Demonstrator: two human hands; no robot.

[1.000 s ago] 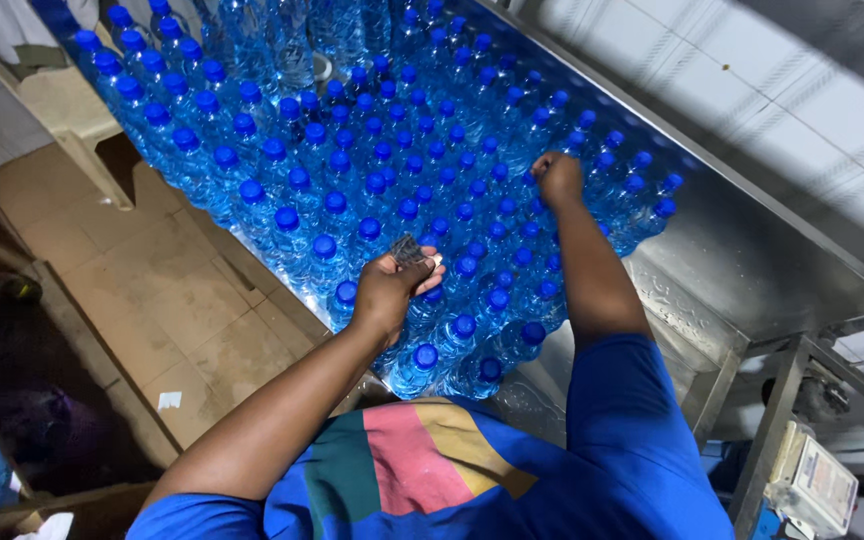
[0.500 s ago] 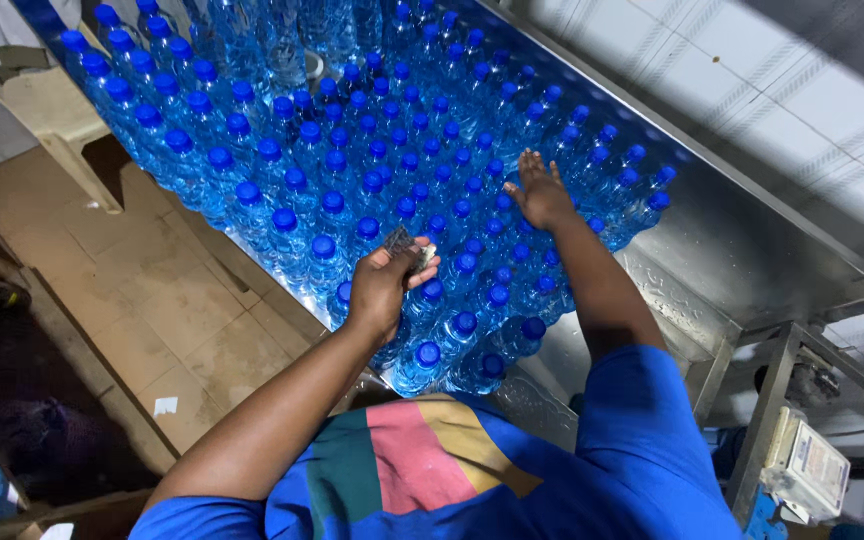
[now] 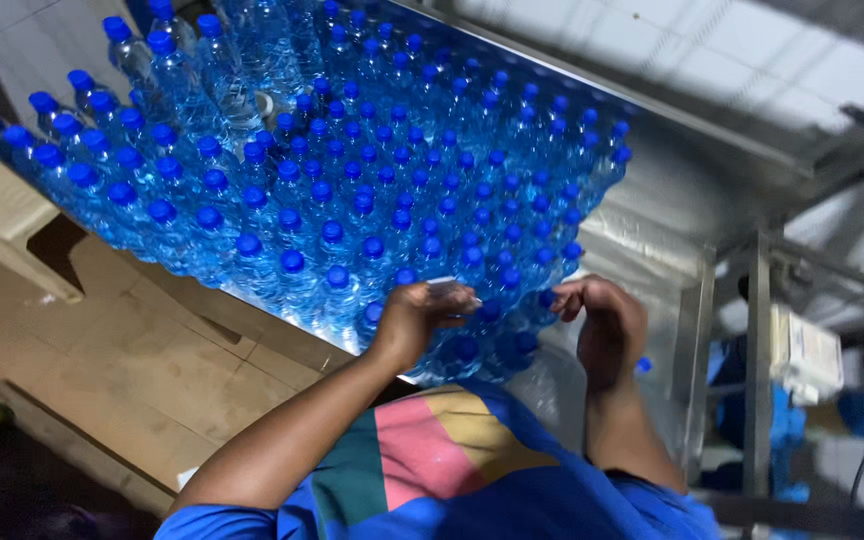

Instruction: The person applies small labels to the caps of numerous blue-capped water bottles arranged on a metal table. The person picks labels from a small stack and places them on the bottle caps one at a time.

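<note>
Right at the near edge of the packed blue-capped bottles (image 3: 352,190), the left hand (image 3: 414,318) is curled loosely over a cap, fingertips (image 3: 457,296) pinching something small I can't make out. The right hand (image 3: 602,318) has pulled back from farther in the crowd since a second ago. It's now half-closed against the edge bottles beside the metal table (image 3: 672,210), so both hands are working that near row.

A steel table (image 3: 652,215) with metal legs (image 3: 757,360) is seen. Brown floor (image 3: 102,370) lies below; a pale bench (image 3: 2,215) stands left. Light is dim.
</note>
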